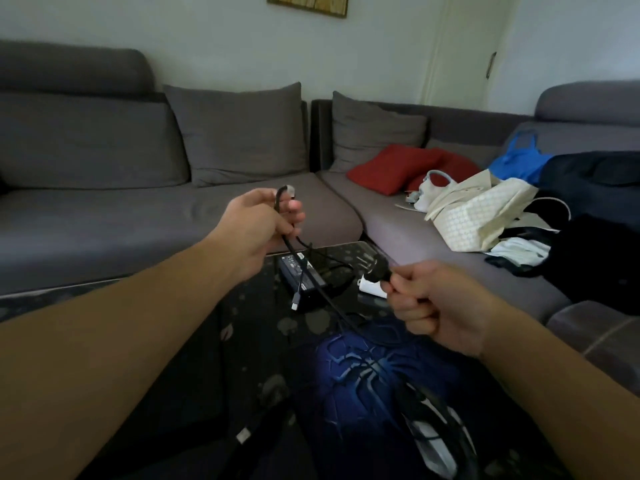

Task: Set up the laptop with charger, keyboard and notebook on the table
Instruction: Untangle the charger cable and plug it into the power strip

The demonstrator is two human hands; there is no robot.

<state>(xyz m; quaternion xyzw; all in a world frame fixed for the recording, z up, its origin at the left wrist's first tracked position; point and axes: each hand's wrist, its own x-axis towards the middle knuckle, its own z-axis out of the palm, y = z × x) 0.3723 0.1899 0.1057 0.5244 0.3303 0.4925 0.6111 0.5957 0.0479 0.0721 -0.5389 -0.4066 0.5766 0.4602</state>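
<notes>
A black charger brick (302,274) with a white label lies on the dark glass table (242,327). Its black cable (332,303) runs up to both hands. My left hand (263,226) is raised above the brick, closed around a loop of the cable. My right hand (433,299) is closed on the black plug end at the table's right side. A small connector (295,304) dangles beside the brick. A blue laptop (374,375) with a spider design lies flat near me. No keyboard or notebook is clearly visible.
A grey corner sofa (138,216) wraps around the table's far side. On its right part lie red cushions (398,171), a cream bag (481,209), a blue bag (519,161) and dark clothes (595,244). A small white object (370,287) rests on the table by my right hand.
</notes>
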